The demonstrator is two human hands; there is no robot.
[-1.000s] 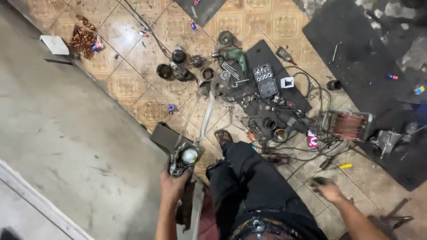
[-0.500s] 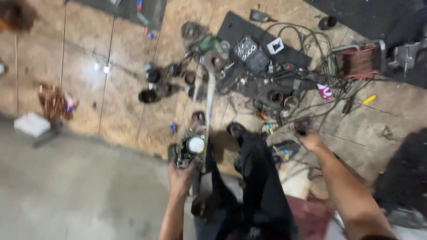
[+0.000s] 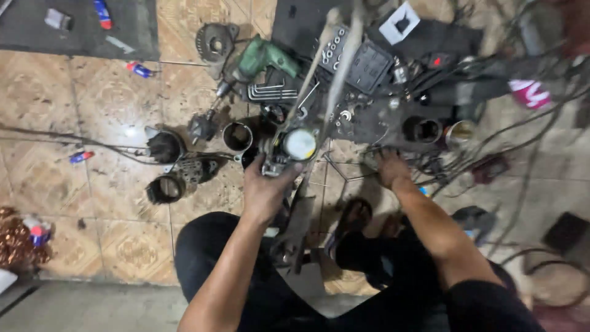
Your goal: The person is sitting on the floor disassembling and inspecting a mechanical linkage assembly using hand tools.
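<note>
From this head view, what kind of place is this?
Likely an informal floor-level repair workshop: a green power drill, hex keys and metal cylinders lie scattered on tiled floor. Left hand grips a metal assembly; right hand reaches among parts.

Head view, looking down on a seated person in dark trousers (image 3: pixel 221 258). The left hand (image 3: pixel 263 192) grips a metal motor assembly (image 3: pixel 289 149) with a round pale face, held above the tiled floor (image 3: pixel 92 110). The right hand (image 3: pixel 390 169) reaches down among tangled cables (image 3: pixel 491 154), its fingers partly hidden. Near the assembly lie a green power drill (image 3: pixel 265 56), a set of hex keys (image 3: pixel 271 92), dark cylindrical housings (image 3: pixel 165 188) and a pile of copper wire (image 3: pixel 15 237).
</note>
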